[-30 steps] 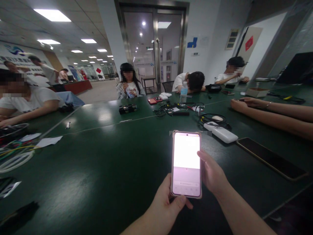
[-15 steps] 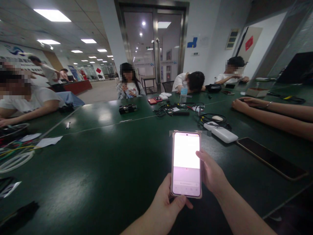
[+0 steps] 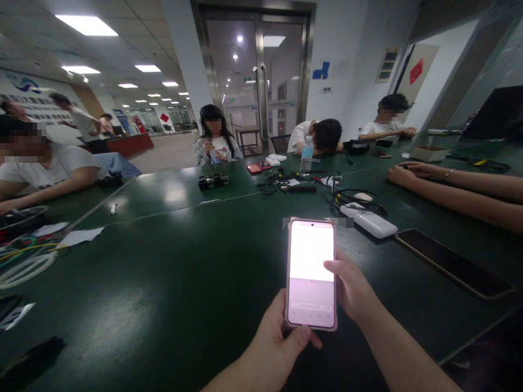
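Note:
A lit smartphone (image 3: 311,272) in a pale case stands tilted up above the green table (image 3: 175,272), its screen white on top and pinkish below. My left hand (image 3: 281,332) is closed round its lower left corner, thumb along the bottom edge. On the right edge rests my right hand (image 3: 353,286), its thumb over the screen and its other fingers hidden behind the phone. A second smartphone (image 3: 453,263), dark-screened, lies on the table right of my right hand. Beyond the held phone lies a white power bank (image 3: 368,220).
Black cables (image 3: 281,182), a white mouse (image 3: 363,197) and a water bottle (image 3: 306,155) sit further back. A black object (image 3: 213,181) lies left of them. Coloured wires (image 3: 24,250) spread at the left. Another person's forearms (image 3: 453,185) rest at the right; several people sit round the table.
My right thumb has slid slightly down and left over the screen. The phone and my left hand have stayed in place. The person at the far right has lowered their hands a little.

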{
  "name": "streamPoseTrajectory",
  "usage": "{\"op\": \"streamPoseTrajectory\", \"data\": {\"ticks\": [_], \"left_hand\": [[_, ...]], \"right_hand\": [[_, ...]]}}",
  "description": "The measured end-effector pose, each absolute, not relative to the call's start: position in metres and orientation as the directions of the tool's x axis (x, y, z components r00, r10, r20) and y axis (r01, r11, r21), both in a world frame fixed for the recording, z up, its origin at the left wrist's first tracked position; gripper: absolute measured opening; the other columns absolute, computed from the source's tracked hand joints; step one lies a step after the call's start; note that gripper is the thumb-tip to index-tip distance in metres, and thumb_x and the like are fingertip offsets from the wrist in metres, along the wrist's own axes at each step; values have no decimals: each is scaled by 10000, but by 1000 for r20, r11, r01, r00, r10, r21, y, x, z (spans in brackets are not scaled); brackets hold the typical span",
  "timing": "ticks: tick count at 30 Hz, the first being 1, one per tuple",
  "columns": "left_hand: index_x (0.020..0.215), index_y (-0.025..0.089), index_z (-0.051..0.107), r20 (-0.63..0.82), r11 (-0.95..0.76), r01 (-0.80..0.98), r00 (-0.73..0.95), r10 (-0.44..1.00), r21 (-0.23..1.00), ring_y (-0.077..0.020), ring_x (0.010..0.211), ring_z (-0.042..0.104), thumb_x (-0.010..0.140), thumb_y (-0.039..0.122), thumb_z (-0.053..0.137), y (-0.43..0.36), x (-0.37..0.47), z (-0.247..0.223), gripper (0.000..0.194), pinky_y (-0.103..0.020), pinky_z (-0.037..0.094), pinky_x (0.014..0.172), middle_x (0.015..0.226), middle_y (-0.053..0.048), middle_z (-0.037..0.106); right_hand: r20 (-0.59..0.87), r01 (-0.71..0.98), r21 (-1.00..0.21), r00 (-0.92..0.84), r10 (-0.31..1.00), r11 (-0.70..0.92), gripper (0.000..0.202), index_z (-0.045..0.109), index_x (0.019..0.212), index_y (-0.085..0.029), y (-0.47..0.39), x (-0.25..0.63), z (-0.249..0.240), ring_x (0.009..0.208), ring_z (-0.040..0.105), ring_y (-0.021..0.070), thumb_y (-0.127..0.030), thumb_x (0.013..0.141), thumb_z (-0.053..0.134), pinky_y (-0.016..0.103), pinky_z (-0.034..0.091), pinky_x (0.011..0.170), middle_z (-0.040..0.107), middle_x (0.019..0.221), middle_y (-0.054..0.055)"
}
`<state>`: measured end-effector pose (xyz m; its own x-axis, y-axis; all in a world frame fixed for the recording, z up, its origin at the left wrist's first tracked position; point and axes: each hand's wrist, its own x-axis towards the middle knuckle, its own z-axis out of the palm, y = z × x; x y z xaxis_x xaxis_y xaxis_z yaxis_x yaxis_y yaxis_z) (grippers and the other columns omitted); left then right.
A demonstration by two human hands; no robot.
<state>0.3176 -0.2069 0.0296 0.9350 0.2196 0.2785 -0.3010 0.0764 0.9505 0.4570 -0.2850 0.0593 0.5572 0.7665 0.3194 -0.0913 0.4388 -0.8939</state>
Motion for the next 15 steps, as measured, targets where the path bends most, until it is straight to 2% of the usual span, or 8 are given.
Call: {"op": "streamPoseTrajectory", "data": {"ticks": [11, 15], "left_hand": [[1148, 126, 409, 256, 85, -281, 939, 230, 956, -177, 757, 551, 775, 345, 582, -207, 317, 31, 465, -318, 437, 677, 1002, -144, 559], [1140, 113, 409, 257, 72, -281, 938, 234, 957, -169, 728, 548, 772, 353, 584, -207, 318, 30, 473, -321, 431, 671, 983, -148, 566]], "right_hand": [[322, -159, -868, 540, 777, 470, 375, 502, 1118, -192, -283, 455, 61, 939, 565, 265, -370, 793, 443, 388, 441, 767, 622, 1015, 82], [325, -135, -874, 551, 768, 467, 414, 494, 1124, -176, -284, 454, 62, 936, 562, 279, -375, 763, 458, 397, 446, 760, 617, 1016, 98]]}}
